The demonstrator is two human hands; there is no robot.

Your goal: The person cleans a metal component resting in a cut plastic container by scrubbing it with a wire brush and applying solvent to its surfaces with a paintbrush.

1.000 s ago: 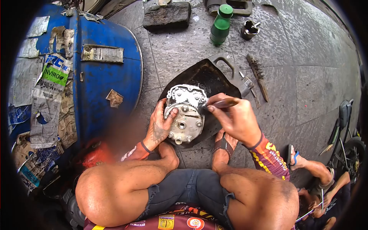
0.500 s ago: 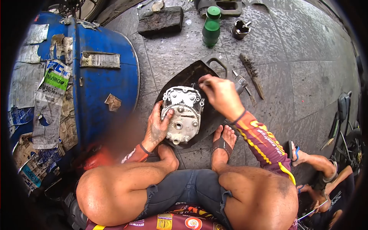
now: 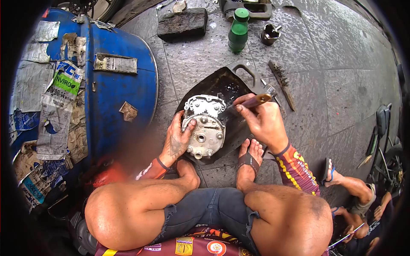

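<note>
A silvery metal engine part point(image 3: 206, 135) stands over a black shallow pan point(image 3: 235, 128) between my feet. My left hand point(image 3: 177, 137) grips its left side, with the thumb on the round face. In my right hand point(image 3: 265, 121) is a brush point(image 3: 256, 100) with a wooden handle, pinched between thumb and fingers. Its dark tip points at the upper right edge of the part; whether it touches is hard to tell. Dark wet liquid shows in the top of the pan.
A blue drum point(image 3: 121, 81) stands at left. Ahead are a dark block point(image 3: 182, 24), a green bottle point(image 3: 238, 32), a metal cup point(image 3: 270, 34) and a bristly stick point(image 3: 282, 84). Another person's leg point(image 3: 350, 185) and hands show at lower right.
My right hand dipped toward the top of the pan, then came back down and right beside the part with the brush. My left hand has kept its hold.
</note>
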